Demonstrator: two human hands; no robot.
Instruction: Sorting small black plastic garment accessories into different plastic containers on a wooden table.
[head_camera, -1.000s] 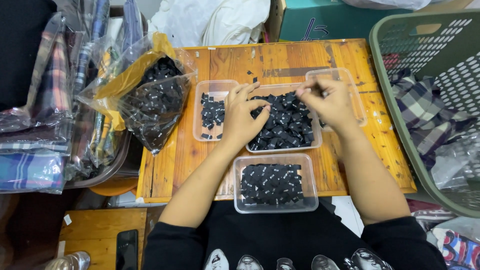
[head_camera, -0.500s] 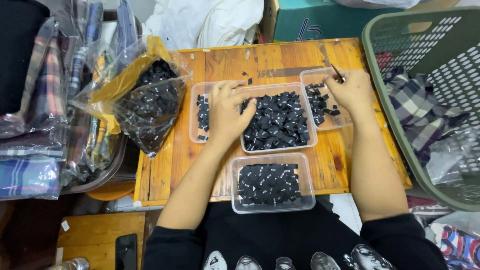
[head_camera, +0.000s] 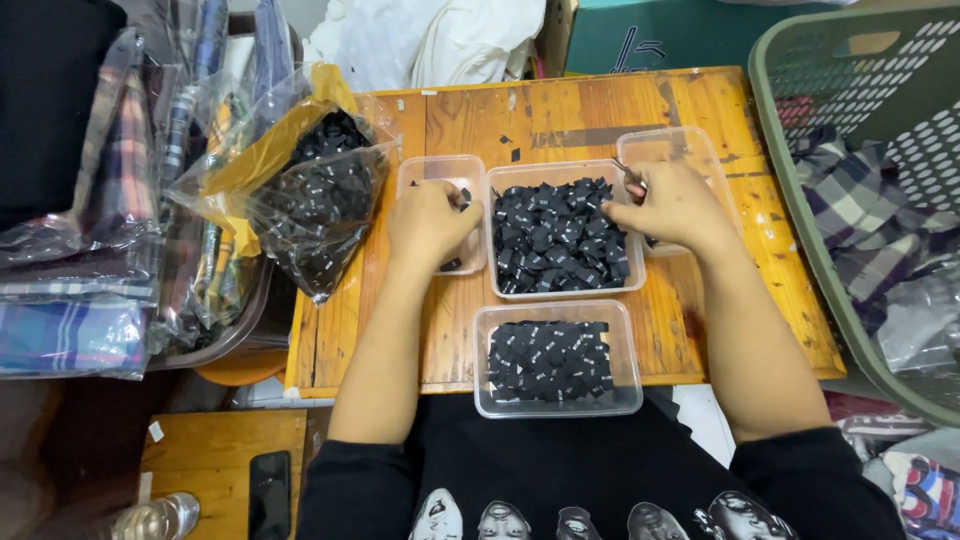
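Wooden orange bench (head_camera: 700, 110) carries clear plastic trays; the left hand (head_camera: 428, 222) pinches small black fabric labels (head_camera: 460, 197) over the left tray (head_camera: 440, 172), right hand (head_camera: 672, 205) grips thin metal tweezers (head_camera: 628, 172) beside the middle tray's (head_camera: 565, 290) label pile.

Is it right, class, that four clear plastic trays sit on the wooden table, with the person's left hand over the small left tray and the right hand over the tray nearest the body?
Not quite. In the head view the right hand is over the far right tray, not the near tray. The left hand is over the small left tray on the wooden table.
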